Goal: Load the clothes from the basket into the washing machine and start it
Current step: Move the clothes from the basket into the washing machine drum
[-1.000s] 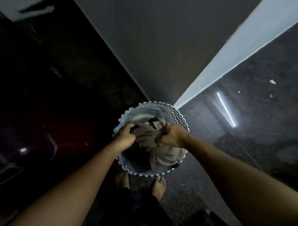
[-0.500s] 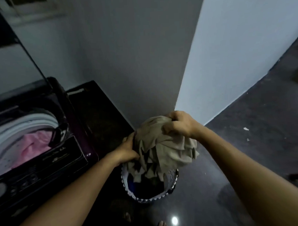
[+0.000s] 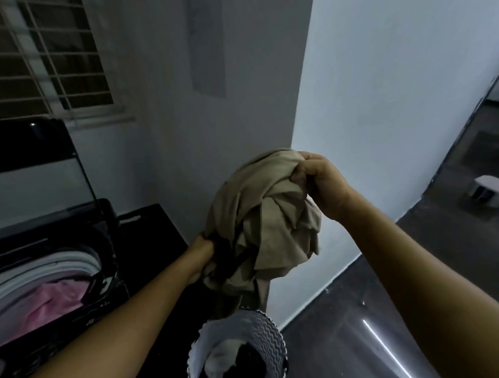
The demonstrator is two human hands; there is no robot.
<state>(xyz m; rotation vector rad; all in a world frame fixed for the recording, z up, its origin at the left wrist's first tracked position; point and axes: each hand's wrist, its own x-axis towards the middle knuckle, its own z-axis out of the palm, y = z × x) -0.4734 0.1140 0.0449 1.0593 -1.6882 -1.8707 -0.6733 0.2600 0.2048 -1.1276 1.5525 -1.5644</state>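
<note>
Both hands hold a crumpled beige cloth (image 3: 261,217) in the air above the round, zigzag-patterned basket (image 3: 264,332), with soft folds hanging toward its rim. The right hand (image 3: 321,183) pinches the top in curled fingers. The left hand (image 3: 201,255) grips the lower left, fingers buried in fabric. At left, the open washing machine (image 3: 60,261) holds pink cloth (image 3: 53,303).

Looks like a home laundry corner: top-load washing machine (image 3: 46,283) with its lid up, barred window (image 3: 42,55) above it, laundry basket (image 3: 249,340) on the dark polished floor (image 3: 362,312), plain white walls.
</note>
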